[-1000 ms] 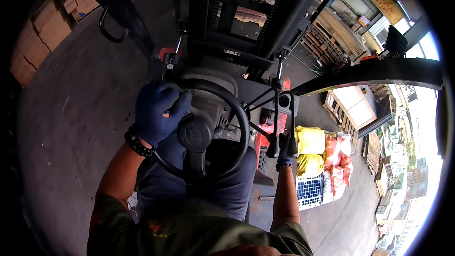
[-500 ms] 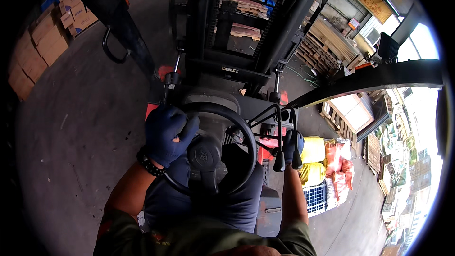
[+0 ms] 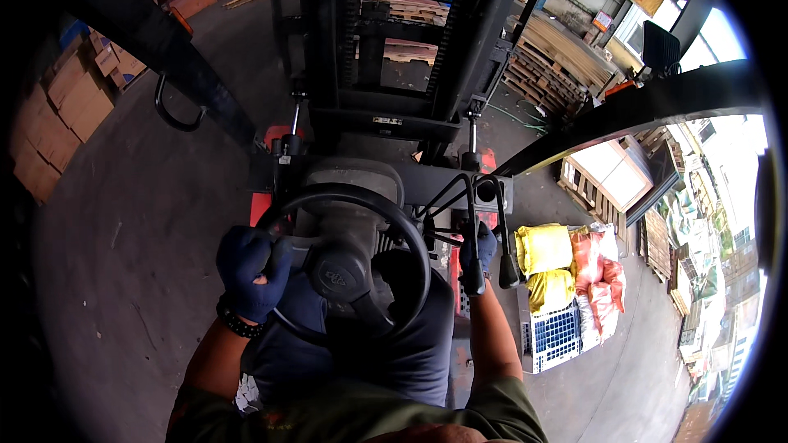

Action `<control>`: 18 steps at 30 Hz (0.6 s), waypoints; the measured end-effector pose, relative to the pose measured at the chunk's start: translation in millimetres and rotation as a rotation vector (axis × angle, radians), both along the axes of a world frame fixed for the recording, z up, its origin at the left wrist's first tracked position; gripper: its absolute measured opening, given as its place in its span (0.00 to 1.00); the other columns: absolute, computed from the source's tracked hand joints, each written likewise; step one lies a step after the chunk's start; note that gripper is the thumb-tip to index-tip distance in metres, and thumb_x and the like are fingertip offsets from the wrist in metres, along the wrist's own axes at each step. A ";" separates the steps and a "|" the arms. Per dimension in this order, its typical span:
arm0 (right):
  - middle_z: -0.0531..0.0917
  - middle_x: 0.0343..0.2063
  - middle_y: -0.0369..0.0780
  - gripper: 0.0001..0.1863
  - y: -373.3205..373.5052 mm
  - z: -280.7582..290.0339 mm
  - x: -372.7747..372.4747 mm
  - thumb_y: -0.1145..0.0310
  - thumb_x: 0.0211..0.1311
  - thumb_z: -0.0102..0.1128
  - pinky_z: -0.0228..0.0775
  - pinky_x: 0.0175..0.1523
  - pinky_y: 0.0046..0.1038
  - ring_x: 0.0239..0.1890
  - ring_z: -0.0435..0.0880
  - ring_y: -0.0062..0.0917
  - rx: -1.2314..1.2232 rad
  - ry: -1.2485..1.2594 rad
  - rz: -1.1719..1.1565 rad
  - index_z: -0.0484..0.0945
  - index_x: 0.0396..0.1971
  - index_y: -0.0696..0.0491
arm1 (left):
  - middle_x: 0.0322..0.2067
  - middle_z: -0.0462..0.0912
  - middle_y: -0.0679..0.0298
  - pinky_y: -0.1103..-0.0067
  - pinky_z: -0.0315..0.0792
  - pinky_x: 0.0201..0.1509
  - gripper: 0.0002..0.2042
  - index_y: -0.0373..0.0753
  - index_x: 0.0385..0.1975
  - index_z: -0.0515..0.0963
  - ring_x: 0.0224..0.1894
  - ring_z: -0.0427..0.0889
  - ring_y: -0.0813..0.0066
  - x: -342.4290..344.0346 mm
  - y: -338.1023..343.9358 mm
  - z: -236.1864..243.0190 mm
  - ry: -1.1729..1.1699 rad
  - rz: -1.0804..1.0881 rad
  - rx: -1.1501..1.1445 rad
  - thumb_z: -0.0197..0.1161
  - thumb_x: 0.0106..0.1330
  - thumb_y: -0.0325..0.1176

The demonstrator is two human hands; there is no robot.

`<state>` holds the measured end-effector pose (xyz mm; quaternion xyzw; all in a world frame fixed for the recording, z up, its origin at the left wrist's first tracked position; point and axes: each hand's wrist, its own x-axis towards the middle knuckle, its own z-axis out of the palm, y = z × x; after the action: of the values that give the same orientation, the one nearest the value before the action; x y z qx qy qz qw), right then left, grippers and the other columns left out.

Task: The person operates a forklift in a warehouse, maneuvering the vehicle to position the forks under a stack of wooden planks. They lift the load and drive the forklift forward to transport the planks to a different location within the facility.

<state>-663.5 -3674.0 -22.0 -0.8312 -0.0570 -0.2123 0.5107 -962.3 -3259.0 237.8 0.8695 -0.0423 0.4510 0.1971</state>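
My left hand (image 3: 253, 272), in a dark blue glove, is closed at the left side of the black steering wheel (image 3: 349, 191). What exactly its fingers wrap round, rim or knob, is covered by the hand. My right hand (image 3: 484, 248), also gloved, is among the control levers to the right of the wheel. A black lever (image 3: 474, 279) passes in front of it and hides most of its fingers. A second lever (image 3: 510, 269) stands just to its right, apart from the hand. My legs lie under the wheel.
Ahead rises the forklift's black mast (image 3: 386, 113). Cardboard boxes (image 3: 61, 127) are stacked at the left. Yellow sacks (image 3: 544, 250) and red sacks (image 3: 595, 267) lie by a blue-and-white crate (image 3: 552, 338) close on the right. Wooden pallets (image 3: 533, 78) are piled at the far right.
My left hand has moved down and left, and the wheel has turned anticlockwise. My right hand has shifted left, from the right lever to behind the left one. The surroundings have shifted in view.
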 end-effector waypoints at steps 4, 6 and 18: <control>0.89 0.30 0.55 0.29 7.8 28.2 68.3 0.45 0.82 0.60 0.75 0.37 0.47 0.31 0.89 0.50 -0.185 0.103 -0.051 0.89 0.36 0.60 | 0.28 0.79 0.57 0.62 0.69 0.33 0.11 0.37 0.25 0.77 0.31 0.79 0.52 0.1 -1.9 -8.5 -0.019 -0.023 -0.015 0.74 0.65 0.25; 0.88 0.35 0.60 0.32 48.0 36.7 79.2 0.40 0.81 0.58 0.76 0.42 0.55 0.40 0.86 0.63 -0.283 0.129 -0.058 0.89 0.41 0.60 | 0.28 0.79 0.57 0.63 0.69 0.33 0.11 0.37 0.24 0.76 0.31 0.79 0.52 -18.5 1.3 -16.2 0.027 0.036 -0.003 0.73 0.64 0.24; 0.89 0.59 0.49 0.18 -10.9 225.0 -162.8 0.66 0.82 0.53 0.77 0.71 0.47 0.64 0.86 0.44 -0.068 -0.506 -0.149 0.87 0.54 0.62 | 0.29 0.80 0.58 0.63 0.70 0.35 0.11 0.37 0.24 0.75 0.32 0.80 0.52 -26.6 -0.5 -19.6 -0.037 -0.011 -0.005 0.73 0.63 0.23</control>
<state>-826.4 -3684.8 203.0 -0.7702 -0.1288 -0.4485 0.4349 -988.9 -3259.4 218.1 0.8603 -0.0495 0.4659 0.2007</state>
